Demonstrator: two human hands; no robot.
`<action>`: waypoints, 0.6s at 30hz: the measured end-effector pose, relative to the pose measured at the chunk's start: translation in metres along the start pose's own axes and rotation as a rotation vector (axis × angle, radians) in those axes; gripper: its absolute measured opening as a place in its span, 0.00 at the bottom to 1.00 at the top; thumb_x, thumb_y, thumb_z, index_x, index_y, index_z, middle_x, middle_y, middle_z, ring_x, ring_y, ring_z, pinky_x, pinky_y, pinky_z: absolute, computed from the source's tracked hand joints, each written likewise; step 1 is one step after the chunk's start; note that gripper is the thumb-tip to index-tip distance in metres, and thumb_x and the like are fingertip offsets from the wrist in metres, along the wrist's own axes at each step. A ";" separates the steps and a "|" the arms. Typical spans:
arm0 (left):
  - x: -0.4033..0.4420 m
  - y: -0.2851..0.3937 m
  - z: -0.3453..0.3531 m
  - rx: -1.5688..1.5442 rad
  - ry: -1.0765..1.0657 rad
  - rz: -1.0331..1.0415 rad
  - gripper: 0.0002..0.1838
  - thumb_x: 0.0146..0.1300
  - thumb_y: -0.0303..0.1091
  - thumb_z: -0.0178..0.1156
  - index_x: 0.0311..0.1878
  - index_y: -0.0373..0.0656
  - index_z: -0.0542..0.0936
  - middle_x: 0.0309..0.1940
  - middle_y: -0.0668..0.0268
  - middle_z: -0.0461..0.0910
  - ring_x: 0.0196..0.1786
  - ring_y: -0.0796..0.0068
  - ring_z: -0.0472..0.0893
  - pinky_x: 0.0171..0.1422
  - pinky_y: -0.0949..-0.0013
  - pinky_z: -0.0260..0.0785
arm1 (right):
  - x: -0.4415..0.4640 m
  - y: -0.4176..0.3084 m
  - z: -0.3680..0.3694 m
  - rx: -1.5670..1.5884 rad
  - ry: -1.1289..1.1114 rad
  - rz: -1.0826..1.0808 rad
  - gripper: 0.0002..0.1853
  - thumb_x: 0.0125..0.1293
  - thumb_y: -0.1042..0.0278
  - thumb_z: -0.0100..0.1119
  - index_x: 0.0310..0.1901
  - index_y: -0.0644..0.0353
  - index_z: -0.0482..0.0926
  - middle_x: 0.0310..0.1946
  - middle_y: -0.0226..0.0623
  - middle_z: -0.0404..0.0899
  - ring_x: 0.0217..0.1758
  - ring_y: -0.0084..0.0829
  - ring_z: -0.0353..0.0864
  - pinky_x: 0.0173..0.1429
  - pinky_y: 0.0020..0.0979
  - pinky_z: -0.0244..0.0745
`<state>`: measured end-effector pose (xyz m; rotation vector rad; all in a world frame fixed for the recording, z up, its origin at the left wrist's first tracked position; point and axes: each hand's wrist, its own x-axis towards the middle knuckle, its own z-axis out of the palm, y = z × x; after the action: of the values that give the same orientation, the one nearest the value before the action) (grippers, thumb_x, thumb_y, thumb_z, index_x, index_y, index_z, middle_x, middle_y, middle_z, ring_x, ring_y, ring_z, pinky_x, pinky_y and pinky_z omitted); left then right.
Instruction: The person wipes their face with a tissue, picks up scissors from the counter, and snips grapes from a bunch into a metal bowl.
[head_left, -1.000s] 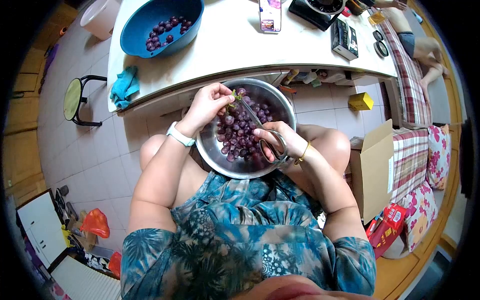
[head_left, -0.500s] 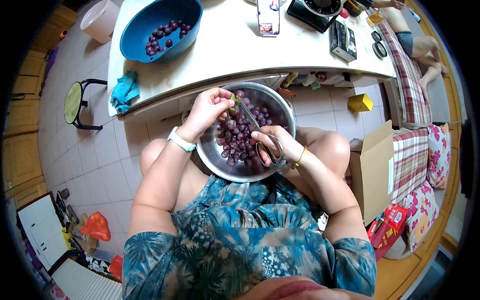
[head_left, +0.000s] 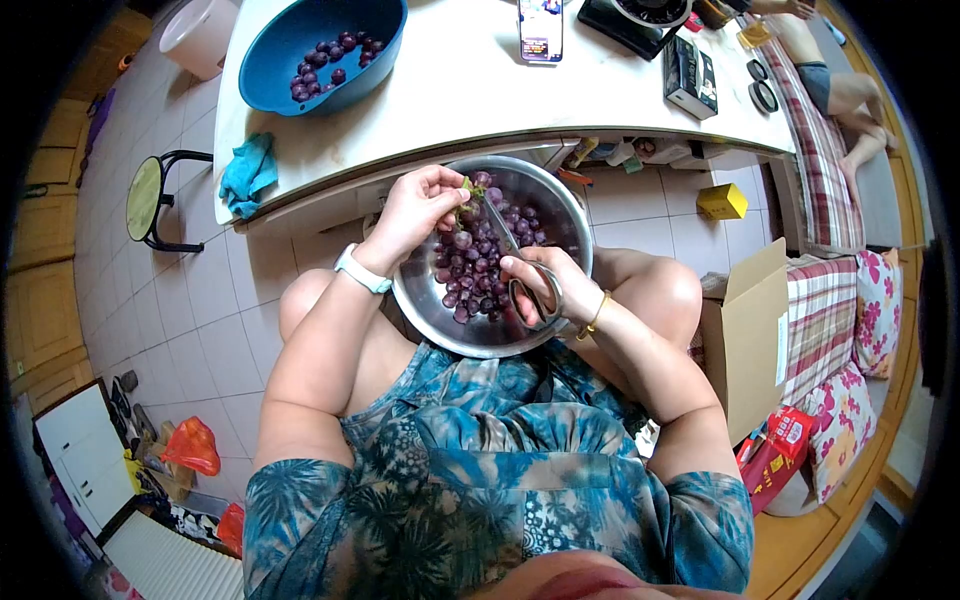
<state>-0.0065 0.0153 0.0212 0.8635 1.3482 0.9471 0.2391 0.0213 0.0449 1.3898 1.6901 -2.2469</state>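
A bunch of purple grapes (head_left: 466, 268) lies in a wide stainless steel bowl (head_left: 420, 306) on my lap. At the bowl's far left side, my left hand (head_left: 425, 208) pinches the green stem (head_left: 466, 190) at the top of the bunch. My right hand (head_left: 550, 283) has its fingers through the handles of a pair of scissors (head_left: 498, 222). The scissor blades point up and left among the upper grapes, close to the stem. Whether the tips touch a stalk cannot be made out.
On the white table (head_left: 440, 100) ahead stand a blue basin (head_left: 262, 75) with loose grapes, a teal cloth (head_left: 247, 175), a phone (head_left: 540, 30) and a black box (head_left: 690, 78). An open cardboard box (head_left: 755, 335) is at my right. Another person's leg (head_left: 862, 115) shows on the far-right seat.
The whole view has shifted slightly, so the table and bowl sit a little higher. Both hands keep nearly the same hold on stem and scissors.
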 end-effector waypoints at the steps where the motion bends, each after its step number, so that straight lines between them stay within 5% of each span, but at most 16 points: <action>1: 0.000 0.000 0.000 0.000 0.000 0.001 0.10 0.69 0.32 0.65 0.50 0.41 0.80 0.33 0.76 0.81 0.30 0.89 0.75 0.36 0.82 0.70 | 0.000 0.001 0.000 0.000 0.000 0.000 0.21 0.79 0.52 0.54 0.33 0.63 0.76 0.16 0.32 0.79 0.16 0.24 0.81 0.20 0.26 0.73; 13: 0.004 0.001 -0.011 -0.025 0.113 0.075 0.10 0.69 0.31 0.65 0.49 0.37 0.83 0.33 0.74 0.82 0.29 0.88 0.74 0.34 0.82 0.66 | 0.005 -0.003 -0.008 0.051 0.016 0.014 0.16 0.77 0.53 0.58 0.40 0.59 0.77 0.17 0.28 0.77 0.16 0.22 0.78 0.19 0.22 0.67; 18: 0.007 0.003 -0.019 -0.079 0.149 0.076 0.11 0.70 0.31 0.64 0.51 0.35 0.83 0.34 0.73 0.81 0.30 0.87 0.72 0.35 0.81 0.66 | 0.000 -0.010 -0.019 0.187 -0.076 -0.081 0.21 0.78 0.46 0.51 0.46 0.59 0.76 0.24 0.35 0.84 0.21 0.24 0.82 0.23 0.22 0.68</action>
<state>-0.0255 0.0225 0.0198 0.8015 1.4021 1.1345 0.2466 0.0401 0.0526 1.2685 1.5776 -2.5248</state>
